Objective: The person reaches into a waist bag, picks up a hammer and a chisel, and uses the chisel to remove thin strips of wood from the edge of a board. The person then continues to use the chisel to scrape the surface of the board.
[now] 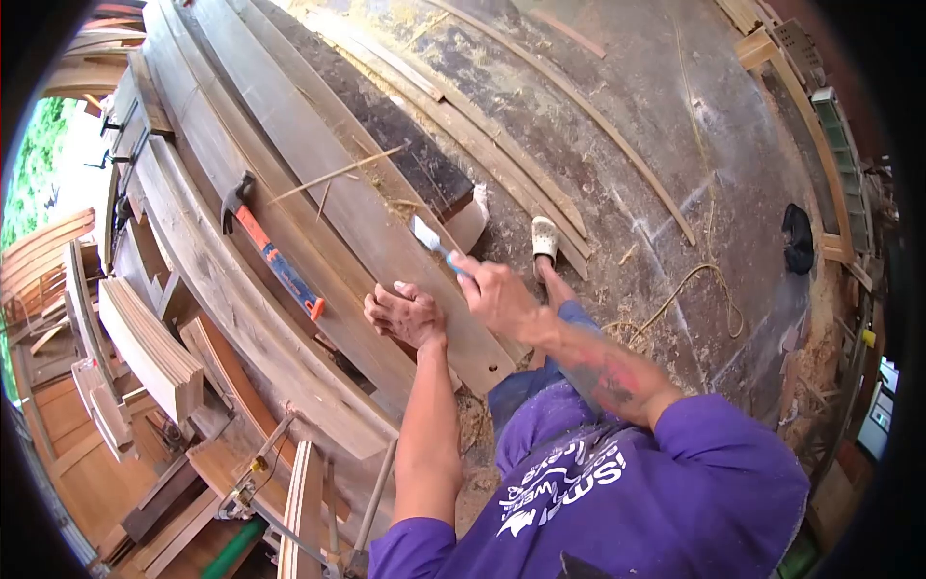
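Observation:
My left hand point(405, 314) rests with fingers curled on a long brown plank point(338, 193), pressing it down near its lower end. My right hand point(497, 294) grips a blue-handled tool point(431, 240) with a flat pale blade; its tip sits against the plank's right edge. The plank lies on a stack of long curved boards point(207, 241). A claw hammer point(270, 253) with an orange and blue handle lies on the boards, left of my left hand. My foot in a white clog point(545, 236) stands on the floor beside the plank.
Thin curved strips point(579, 106) lie across the dirty floor at the upper right. A coil of rope point(694, 289) lies right of my arm. A stack of short boards point(149, 347) sits at the left, with clamps and scrap wood point(260, 473) below.

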`<state>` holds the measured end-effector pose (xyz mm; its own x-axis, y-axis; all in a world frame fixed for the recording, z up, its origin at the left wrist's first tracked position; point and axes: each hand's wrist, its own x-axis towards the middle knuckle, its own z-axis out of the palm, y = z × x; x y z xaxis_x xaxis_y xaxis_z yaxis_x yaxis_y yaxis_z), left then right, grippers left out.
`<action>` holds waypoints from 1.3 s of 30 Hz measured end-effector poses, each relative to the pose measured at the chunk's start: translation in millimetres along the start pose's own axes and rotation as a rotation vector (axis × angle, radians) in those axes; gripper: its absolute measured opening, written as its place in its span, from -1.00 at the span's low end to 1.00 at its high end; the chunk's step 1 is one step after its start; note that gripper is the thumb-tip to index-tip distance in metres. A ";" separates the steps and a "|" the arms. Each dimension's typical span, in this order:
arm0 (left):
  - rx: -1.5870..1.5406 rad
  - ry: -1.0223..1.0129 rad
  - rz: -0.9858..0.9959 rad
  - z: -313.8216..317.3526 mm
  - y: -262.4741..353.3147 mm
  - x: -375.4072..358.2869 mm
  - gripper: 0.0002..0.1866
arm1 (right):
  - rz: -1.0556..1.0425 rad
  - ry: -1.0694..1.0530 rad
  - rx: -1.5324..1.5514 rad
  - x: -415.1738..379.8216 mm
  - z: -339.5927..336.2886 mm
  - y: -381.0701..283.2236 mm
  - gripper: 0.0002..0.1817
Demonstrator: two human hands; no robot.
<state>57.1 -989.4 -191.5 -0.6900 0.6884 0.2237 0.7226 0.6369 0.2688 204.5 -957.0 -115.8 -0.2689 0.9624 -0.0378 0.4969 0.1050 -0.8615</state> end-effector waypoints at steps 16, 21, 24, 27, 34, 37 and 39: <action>-0.002 0.025 0.011 6.7 -6.5 0.9 -0.52 | 0.016 -0.032 -0.069 35.3 7.6 -2.4 -0.58; -0.004 0.006 -0.021 0.0 1.5 3.1 -0.51 | -0.013 -0.040 -0.048 17.3 -6.4 -3.5 -0.57; -0.007 -0.013 -0.019 1.7 -2.0 2.8 -0.50 | -0.071 0.060 -0.029 47.7 27.5 11.4 -0.57; -0.022 -0.034 -0.009 2.6 -4.2 2.7 -0.51 | -0.003 -0.003 -0.080 53.6 22.6 8.3 -0.56; 0.012 0.032 0.017 7.8 -8.3 1.0 -0.51 | -0.013 0.035 -0.074 29.3 24.7 3.5 -0.60; -0.035 0.038 -0.011 8.5 -6.7 2.8 -0.52 | -0.022 0.081 -0.098 98.2 36.5 -6.0 -0.60; -0.020 0.031 -0.004 7.9 -6.3 5.2 -0.53 | -0.035 0.097 -0.103 93.0 28.1 -12.9 -0.59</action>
<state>49.3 -987.1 -199.5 -0.6942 0.6744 0.2516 0.7189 0.6323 0.2887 150.0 -875.9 -122.4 -0.2094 0.9768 0.0450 0.5715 0.1596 -0.8049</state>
